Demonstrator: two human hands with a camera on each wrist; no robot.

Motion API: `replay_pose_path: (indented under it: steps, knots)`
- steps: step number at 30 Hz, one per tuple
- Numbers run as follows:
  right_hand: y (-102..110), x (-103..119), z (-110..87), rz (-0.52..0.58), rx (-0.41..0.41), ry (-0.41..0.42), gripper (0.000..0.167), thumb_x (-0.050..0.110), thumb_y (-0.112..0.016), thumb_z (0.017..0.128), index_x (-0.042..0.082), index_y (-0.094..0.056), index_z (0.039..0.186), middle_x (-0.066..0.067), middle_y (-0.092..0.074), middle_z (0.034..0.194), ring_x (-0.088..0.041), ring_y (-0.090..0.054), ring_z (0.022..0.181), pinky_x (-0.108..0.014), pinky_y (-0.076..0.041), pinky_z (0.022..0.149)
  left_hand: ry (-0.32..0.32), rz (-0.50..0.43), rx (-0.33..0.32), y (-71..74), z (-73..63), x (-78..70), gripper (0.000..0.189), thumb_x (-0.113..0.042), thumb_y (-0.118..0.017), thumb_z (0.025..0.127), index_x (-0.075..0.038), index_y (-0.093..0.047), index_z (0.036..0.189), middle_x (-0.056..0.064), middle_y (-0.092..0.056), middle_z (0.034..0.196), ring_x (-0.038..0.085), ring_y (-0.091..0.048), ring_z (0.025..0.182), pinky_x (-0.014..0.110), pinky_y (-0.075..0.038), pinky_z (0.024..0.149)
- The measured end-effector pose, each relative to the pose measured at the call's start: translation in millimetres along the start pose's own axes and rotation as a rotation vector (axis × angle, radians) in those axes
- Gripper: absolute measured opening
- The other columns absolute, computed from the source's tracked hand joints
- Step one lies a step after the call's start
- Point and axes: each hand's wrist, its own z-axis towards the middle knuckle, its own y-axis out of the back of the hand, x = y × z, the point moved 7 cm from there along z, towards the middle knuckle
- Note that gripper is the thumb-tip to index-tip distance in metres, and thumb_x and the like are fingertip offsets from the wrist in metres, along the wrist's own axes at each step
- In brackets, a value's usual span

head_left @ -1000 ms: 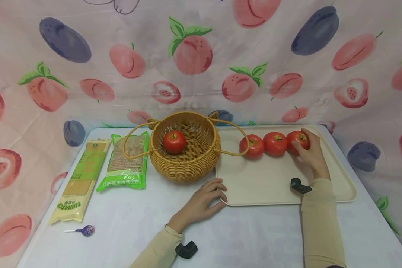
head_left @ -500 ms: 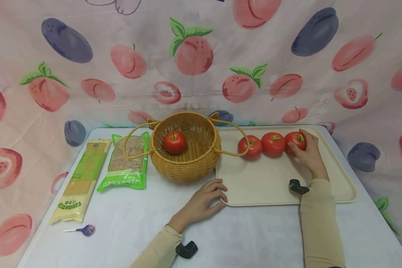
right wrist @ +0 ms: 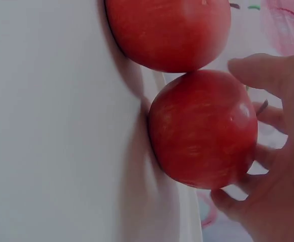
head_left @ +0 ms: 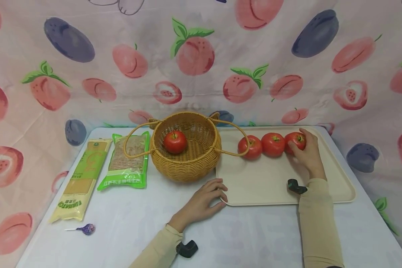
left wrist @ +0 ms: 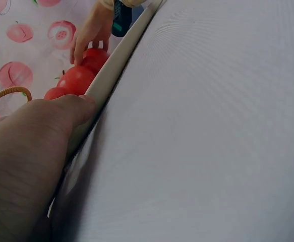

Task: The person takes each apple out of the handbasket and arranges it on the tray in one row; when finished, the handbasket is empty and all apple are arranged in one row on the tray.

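Three red apples stand in a row at the back of the beige tray (head_left: 261, 186): a left one (head_left: 250, 147), a middle one (head_left: 273, 144) and a right one (head_left: 295, 142). My right hand (head_left: 308, 154) curls round the right apple, thumb in front and fingers behind. In the right wrist view this apple (right wrist: 202, 128) sits on the tray against its neighbour (right wrist: 169, 33). At the tray's front left corner rests my left hand (head_left: 201, 201), fingers spread and relaxed. The left wrist view shows its thumb (left wrist: 76, 108) lying at the tray's rim.
A wicker basket (head_left: 184, 167) with one apple (head_left: 175, 142) inside stands left of the tray; its right handle loop reaches over the tray to the left apple. Farther left lie a green-edged food packet (head_left: 125, 160), a long noodle packet (head_left: 82, 178) and a lollipop (head_left: 88, 229).
My right hand has shifted slightly left, and the row of three apples has slid left with it. The left hand has kept its place at the tray corner.
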Motion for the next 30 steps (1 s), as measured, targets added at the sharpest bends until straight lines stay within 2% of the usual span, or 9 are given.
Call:
replay_pose_path:
  steps: [12, 19, 23, 27, 30]
  knots:
    - [4.3, 29.7, 1.8, 0.073, -0.172, 0.161, 0.045, 0.009, -0.061, 0.088, 0.007, -0.049, 0.131, -0.024, -0.041, 0.134, -0.039, -0.039, 0.126, -0.049, -0.032, 0.110, 0.017, -0.001, 0.012, -1.6, -1.2, 2.2, 0.004, -0.029, -0.061, 0.092, -0.027, -0.063, 0.094, -0.007, -0.056, 0.125, 0.014, -0.033, 0.139, 0.032, -0.030, 0.118]
    - [5.3, 58.7, -0.9, 0.121, -0.246, 0.287, 0.039, 0.003, -0.062, 0.086, 0.005, -0.056, 0.125, -0.019, -0.049, 0.125, -0.029, -0.045, 0.119, -0.024, -0.033, 0.103, 0.003, 0.005, 0.011, -0.2, -0.9, 1.8, 0.005, -0.029, -0.061, 0.092, -0.027, -0.063, 0.095, -0.007, -0.055, 0.126, 0.014, -0.032, 0.139, 0.031, -0.029, 0.118]
    - [-2.9, 78.2, -3.4, 0.154, -0.200, 0.330, 0.039, 0.004, -0.062, 0.087, 0.006, -0.056, 0.125, -0.015, -0.051, 0.125, -0.017, -0.045, 0.117, -0.027, -0.036, 0.101, -0.004, 0.012, 0.007, 0.1, -1.4, 1.1, 0.004, -0.029, -0.062, 0.092, -0.026, -0.063, 0.095, -0.007, -0.056, 0.125, 0.016, -0.034, 0.139, 0.031, -0.030, 0.118]
    - [-15.1, 95.0, -4.3, 0.189, -0.102, 0.368, 0.039, 0.006, -0.061, 0.090, 0.009, -0.055, 0.128, -0.010, -0.051, 0.129, -0.004, -0.044, 0.119, -0.042, -0.041, 0.106, -0.008, 0.008, 0.000, 0.1, -1.5, 0.5, 0.004, -0.028, -0.062, 0.091, -0.026, -0.063, 0.095, -0.006, -0.056, 0.125, 0.016, -0.034, 0.139, 0.032, -0.029, 0.119]
    - [-23.0, 106.3, -7.4, 0.240, -0.022, 0.374, 0.039, 0.005, -0.061, 0.090, 0.008, -0.054, 0.128, -0.011, -0.049, 0.131, 0.000, -0.043, 0.118, -0.036, -0.044, 0.106, -0.007, -0.002, 0.001, -0.6, -1.2, 0.9, 0.004, -0.028, -0.062, 0.091, -0.025, -0.063, 0.095, -0.006, -0.056, 0.125, 0.015, -0.033, 0.139, 0.031, -0.027, 0.119]
